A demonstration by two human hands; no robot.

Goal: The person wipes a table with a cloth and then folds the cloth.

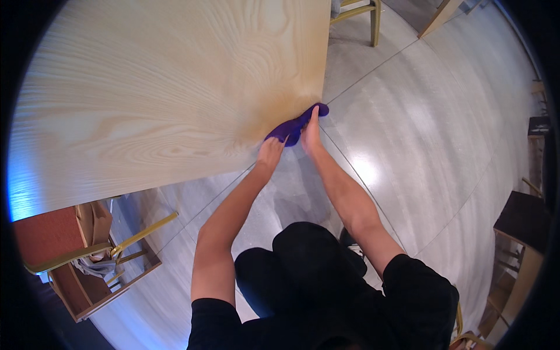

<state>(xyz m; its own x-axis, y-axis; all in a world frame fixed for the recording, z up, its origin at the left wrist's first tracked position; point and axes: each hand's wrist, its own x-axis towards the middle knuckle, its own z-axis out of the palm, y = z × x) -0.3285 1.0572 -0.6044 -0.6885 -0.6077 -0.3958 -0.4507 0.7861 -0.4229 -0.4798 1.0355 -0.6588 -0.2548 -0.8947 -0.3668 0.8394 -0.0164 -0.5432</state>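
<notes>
A purple cloth [288, 129] lies bunched against the near corner of a light wood-grain tabletop [175, 87]. My left hand [271, 152] grips the cloth's left end, at the table's front edge. Along the other side of the corner, my right hand [311, 133] presses the cloth's right end with the thumb pointing up. The cloth covers the tip of the corner, and several of my fingers are hidden under it or behind my hands.
At the lower left stands a chair with a gold metal frame [146, 232], beside an open wooden drawer or box [118, 297]. Another gold chair leg [375, 26] shows beyond the table. A dark-topped wooden cabinet [523, 218] is at the right, over a grey tiled floor [420, 131].
</notes>
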